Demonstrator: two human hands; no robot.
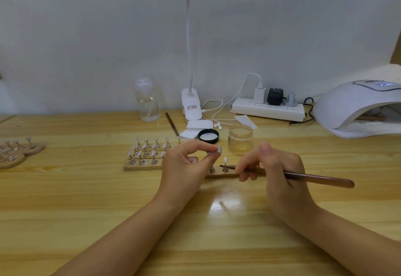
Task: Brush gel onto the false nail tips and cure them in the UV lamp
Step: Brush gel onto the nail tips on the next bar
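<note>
My left hand [186, 163] pinches a small metal stand topped by a false nail tip [219, 149], lifted above the wooden table. In my right hand [273, 167] lies a brown wooden-handled brush [319, 179], its bristle end pointing left, close to another nail tip [225, 160] on a wooden strip [221, 175]. Several more tips on stands fill a wooden holder [143, 165] behind my left hand. The open glass gel jar [240, 139] stands behind my hands, its black lid [208, 136] beside it. At the right edge sits the white UV lamp [355, 106].
A second brush [172, 125] lies near a clear bottle [147, 100] and a clip desk lamp [192, 106]. White wipes [198, 124], a power strip [268, 108] with plugs and cables line the wall. More nail stands [19, 147] rest at the left edge.
</note>
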